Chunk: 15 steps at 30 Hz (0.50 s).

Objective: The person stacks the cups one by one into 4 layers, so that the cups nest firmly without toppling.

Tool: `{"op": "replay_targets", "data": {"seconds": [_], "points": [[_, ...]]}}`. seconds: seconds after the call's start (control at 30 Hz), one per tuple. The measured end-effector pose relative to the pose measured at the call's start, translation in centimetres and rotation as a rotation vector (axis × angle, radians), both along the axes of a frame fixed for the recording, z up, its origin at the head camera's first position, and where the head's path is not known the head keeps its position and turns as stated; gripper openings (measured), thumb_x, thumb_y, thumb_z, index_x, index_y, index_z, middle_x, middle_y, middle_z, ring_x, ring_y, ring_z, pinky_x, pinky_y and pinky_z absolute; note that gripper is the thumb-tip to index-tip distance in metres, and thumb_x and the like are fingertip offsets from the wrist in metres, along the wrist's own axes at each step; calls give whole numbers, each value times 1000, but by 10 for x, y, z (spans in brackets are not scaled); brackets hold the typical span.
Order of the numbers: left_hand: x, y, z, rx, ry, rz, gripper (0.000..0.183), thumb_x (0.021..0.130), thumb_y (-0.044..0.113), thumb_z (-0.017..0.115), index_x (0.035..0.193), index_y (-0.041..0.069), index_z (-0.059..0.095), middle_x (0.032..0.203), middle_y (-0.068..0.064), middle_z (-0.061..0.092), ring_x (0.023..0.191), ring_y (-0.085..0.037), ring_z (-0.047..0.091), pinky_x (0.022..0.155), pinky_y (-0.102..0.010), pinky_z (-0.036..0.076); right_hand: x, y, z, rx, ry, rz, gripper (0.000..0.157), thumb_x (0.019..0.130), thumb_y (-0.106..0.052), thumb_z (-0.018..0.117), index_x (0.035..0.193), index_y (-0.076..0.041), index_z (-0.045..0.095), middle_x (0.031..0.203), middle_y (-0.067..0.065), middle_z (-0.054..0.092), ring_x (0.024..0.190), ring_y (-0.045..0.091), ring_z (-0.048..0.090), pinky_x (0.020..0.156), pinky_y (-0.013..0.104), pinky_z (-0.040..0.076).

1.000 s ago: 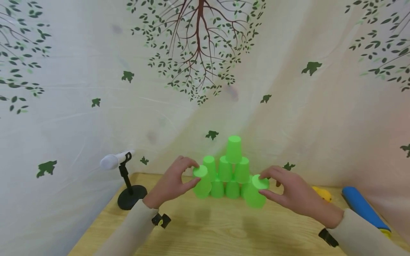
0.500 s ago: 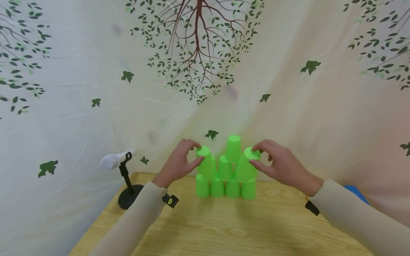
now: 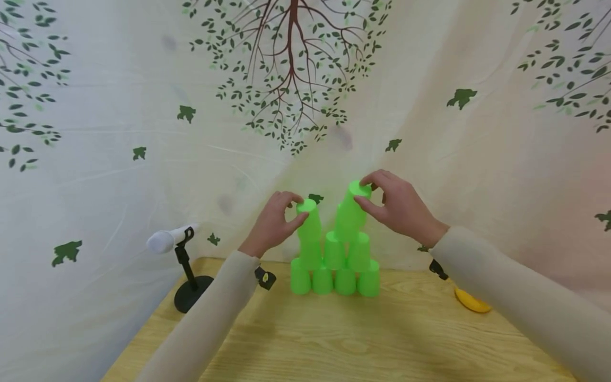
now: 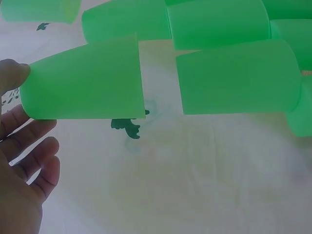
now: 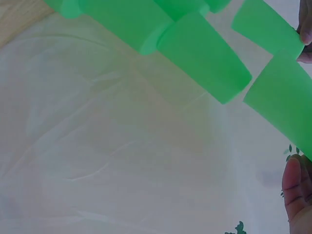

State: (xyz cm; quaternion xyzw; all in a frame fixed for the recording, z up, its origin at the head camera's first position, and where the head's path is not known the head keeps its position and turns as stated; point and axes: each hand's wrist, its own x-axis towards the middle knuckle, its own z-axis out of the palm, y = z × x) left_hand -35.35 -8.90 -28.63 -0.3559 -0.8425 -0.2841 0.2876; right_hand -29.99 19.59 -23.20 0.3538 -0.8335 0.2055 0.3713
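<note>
Green plastic cups stand upside down in a stack: a bottom row (image 3: 322,280) of several, then a second row (image 3: 335,253) of three. One cup (image 3: 342,225) on the third level is partly hidden in the head view. My left hand (image 3: 273,225) pinches a green cup (image 3: 308,220) by its base, mouth down, over the left side of the stack. A gap shows between its rim and the cup (image 4: 239,80) below it in the left wrist view. With thumb and fingers, my right hand (image 3: 406,204) grips another cup (image 3: 358,196), higher, in front of the third-level cup.
On the wooden table (image 3: 324,339), a white microphone (image 3: 167,240) on a black stand (image 3: 188,292) is at the left, partly behind my left sleeve. A yellow object (image 3: 471,301) lies at the right by my right sleeve. Behind hangs a leaf-patterned curtain (image 3: 248,175).
Both hands have risen with their cups from bottom-row height, past the second row. The right hand has also shifted left toward the third-level cup; the left hand moved slightly right.
</note>
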Motion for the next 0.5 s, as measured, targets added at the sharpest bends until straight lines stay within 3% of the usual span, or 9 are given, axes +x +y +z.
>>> {"op": "replay_targets", "data": {"seconds": [0.5], "points": [[-15,21,-4,-25,-111,31,34,90,28,65,114,5,56,108,-6,55,96,-28,51,82,-33,43,-20,-16,26,-39,2,-25,30,88,-26,68,107,-5,59,101,6,59,88,22,54,65,33,44]]}}
